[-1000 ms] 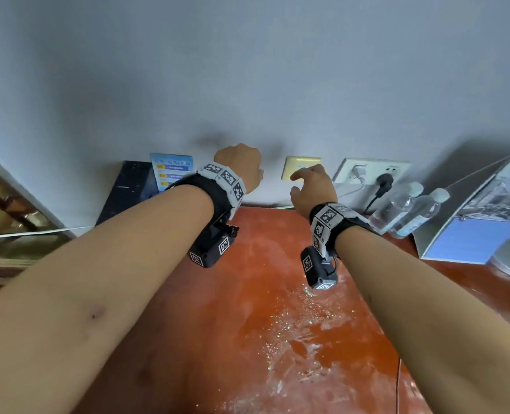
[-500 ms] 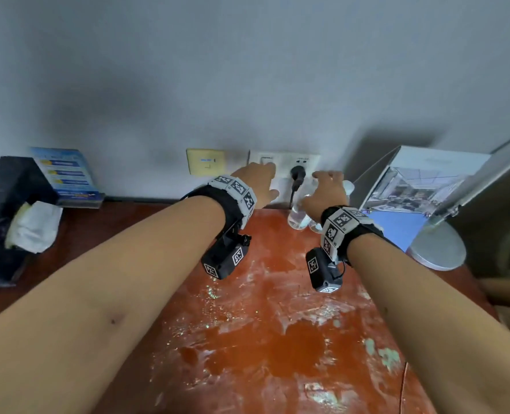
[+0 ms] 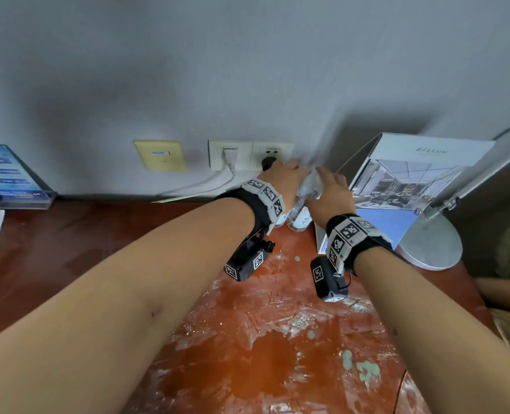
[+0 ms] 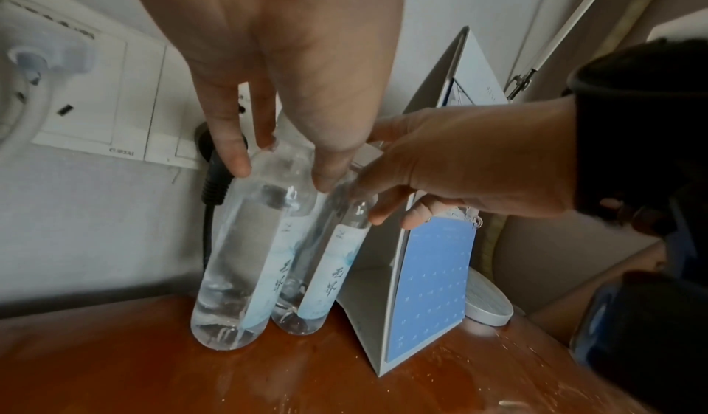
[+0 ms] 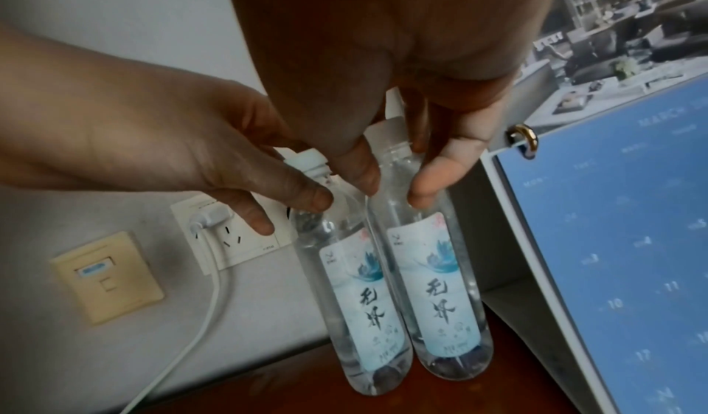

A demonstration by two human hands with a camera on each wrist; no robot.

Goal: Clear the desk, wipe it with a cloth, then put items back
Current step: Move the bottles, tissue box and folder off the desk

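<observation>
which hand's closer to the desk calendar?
Right. The right hand holds the neck of the water bottle that stands directly beside the desk calendar. The left hand holds the other bottle, on the socket side, farther from it.

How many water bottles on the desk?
2. Left bottle stands by the wall socket, under the left hand; right bottle touches it, beside the calendar, under the right hand. None seem hidden.

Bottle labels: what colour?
White with a pale blue splash and black characters on both bottle labels; clearest in the right wrist view.
</observation>
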